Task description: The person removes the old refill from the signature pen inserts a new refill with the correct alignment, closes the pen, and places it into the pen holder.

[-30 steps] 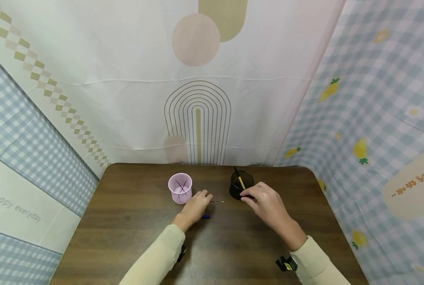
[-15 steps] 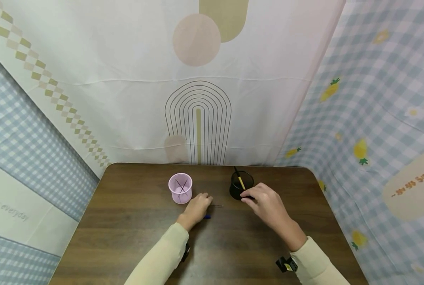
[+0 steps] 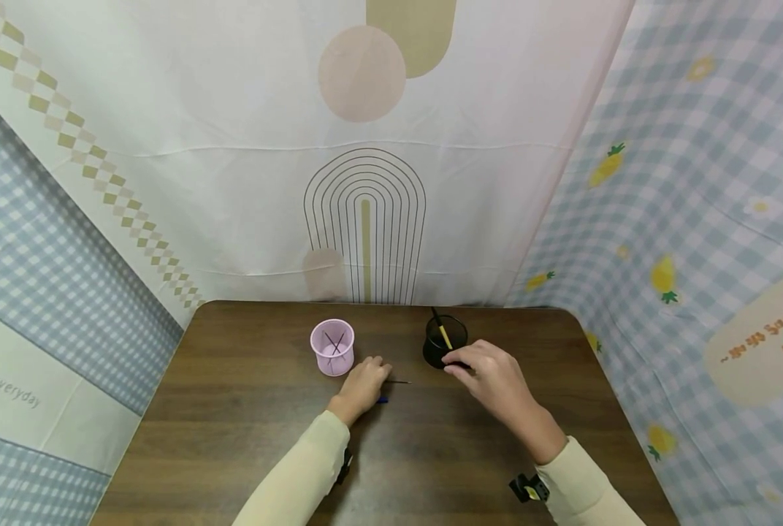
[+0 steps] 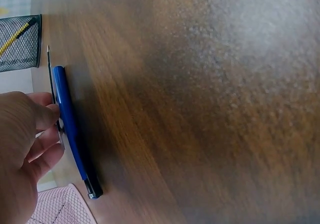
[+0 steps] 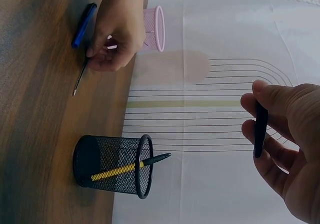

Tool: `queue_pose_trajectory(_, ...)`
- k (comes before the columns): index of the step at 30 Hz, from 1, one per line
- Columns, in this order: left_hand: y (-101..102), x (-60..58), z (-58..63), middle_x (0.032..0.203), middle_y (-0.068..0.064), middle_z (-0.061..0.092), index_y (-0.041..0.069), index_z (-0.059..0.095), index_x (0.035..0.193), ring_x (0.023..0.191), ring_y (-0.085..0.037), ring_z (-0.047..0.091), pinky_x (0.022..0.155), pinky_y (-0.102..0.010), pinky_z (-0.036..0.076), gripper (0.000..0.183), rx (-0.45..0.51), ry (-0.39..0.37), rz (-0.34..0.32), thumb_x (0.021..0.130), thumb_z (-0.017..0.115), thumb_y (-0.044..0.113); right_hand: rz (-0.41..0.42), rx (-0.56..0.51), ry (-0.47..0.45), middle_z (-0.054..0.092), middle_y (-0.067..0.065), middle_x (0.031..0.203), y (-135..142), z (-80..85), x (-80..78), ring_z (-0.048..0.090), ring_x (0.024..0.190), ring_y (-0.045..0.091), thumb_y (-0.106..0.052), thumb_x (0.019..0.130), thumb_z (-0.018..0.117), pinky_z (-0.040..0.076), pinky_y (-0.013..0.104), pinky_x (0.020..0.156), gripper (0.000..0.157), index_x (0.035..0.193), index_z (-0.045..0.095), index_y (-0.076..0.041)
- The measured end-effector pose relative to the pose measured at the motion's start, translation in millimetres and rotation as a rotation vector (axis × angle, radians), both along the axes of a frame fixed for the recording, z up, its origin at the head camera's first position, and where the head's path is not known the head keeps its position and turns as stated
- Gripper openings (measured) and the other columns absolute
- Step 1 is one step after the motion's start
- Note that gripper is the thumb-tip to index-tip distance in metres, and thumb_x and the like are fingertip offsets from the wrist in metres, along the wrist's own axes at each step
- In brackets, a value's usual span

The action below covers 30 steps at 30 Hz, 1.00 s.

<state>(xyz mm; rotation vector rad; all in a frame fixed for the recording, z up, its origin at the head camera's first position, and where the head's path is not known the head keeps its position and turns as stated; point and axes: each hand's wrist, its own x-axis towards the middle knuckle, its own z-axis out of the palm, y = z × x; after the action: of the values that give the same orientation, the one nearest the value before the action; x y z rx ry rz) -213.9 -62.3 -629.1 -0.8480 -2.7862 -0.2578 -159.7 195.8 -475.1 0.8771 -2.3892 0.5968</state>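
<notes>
My left hand (image 3: 361,386) pinches a thin dark pen refill (image 4: 49,68) with a pale tip, low over the table and pointing right. Right beside it on the wood lies a blue pen (image 4: 70,116), partly covered by the hand in the head view. In my right hand (image 3: 493,372), thumb and fingertips hold a short black tapered piece (image 5: 260,130) resembling a pen cap. That hand is near the black mesh pen holder (image 5: 114,156), where a yellow-and-black pen (image 5: 120,171) leans. Behind the left hand stands a pink mesh cup (image 3: 323,363) with thin dark sticks crossed inside.
The brown wooden table (image 3: 247,438) has rounded back corners. A printed white cloth (image 3: 247,219) hangs along its back edge, and blue checked cloth (image 3: 661,204) hangs at the right.
My left hand has shifted slightly right and nearer the body, and the refill has come with it, its angle a little different. The right hand stays almost still by the black holder.
</notes>
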Motion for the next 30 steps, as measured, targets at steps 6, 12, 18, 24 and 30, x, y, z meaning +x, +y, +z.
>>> queue_pose_trajectory(6,-0.7,0.1,-0.3,0.092,-0.008,0.066,0.009,0.074,0.098,0.084,-0.028,0.065,0.070,-0.040,0.056,0.024,-0.007,0.006,0.000,0.079,0.072,-0.005,0.036,-0.012,-0.056,0.078,-0.005,0.095,-1.0,2.4,1.0,0.072,0.083,0.009,-0.013,0.081,0.086,0.059,0.028,0.066,0.020,0.100,0.079,-0.018)
queue_pose_trajectory(12,-1.7,0.3,-1.1,0.090,-0.008,0.065,0.010,0.073,0.095,0.083,-0.028,0.064,0.070,-0.040,0.055,0.022,-0.003,0.015,0.006,0.078,0.073,-0.004,0.088,-0.058,-0.193,0.074,-0.007,0.104,-0.8,5.5,2.5,0.071,0.088,0.006,-0.011,0.092,0.077,0.059,0.027,0.072,0.016,0.107,0.075,-0.017)
queue_pose_trajectory(18,-3.1,0.2,1.1,0.087,-0.007,0.062,0.009,0.070,0.089,0.079,-0.027,0.062,0.067,-0.040,0.054,0.014,0.017,0.050,0.002,0.080,0.072,-0.001,0.141,-0.105,-0.251,0.069,-0.005,0.108,0.3,4.6,-0.7,0.068,0.095,0.009,-0.003,0.095,0.071,0.057,0.028,0.076,0.020,0.111,0.071,-0.014)
queue_pose_trajectory(24,-4.5,-0.1,6.2,0.085,-0.008,0.061,0.008,0.068,0.087,0.077,-0.029,0.061,0.065,-0.040,0.053,0.006,0.059,0.056,-0.003,0.086,0.072,0.004,0.134,-0.078,-0.240,0.062,0.003,0.114,0.3,2.5,-2.8,0.061,0.103,0.015,0.002,0.094,0.069,0.054,0.032,0.082,0.022,0.113,0.066,-0.010)
queue_pose_trajectory(30,-6.0,-1.3,13.7,0.087,-0.007,0.060,0.009,0.068,0.088,0.079,-0.027,0.061,0.067,-0.039,0.053,0.005,0.064,0.041,-0.005,0.087,0.073,0.008,0.127,-0.070,-0.241,0.060,0.004,0.115,0.9,2.8,-2.3,0.060,0.103,0.015,0.003,0.093,0.070,0.053,0.032,0.081,0.025,0.115,0.064,-0.009)
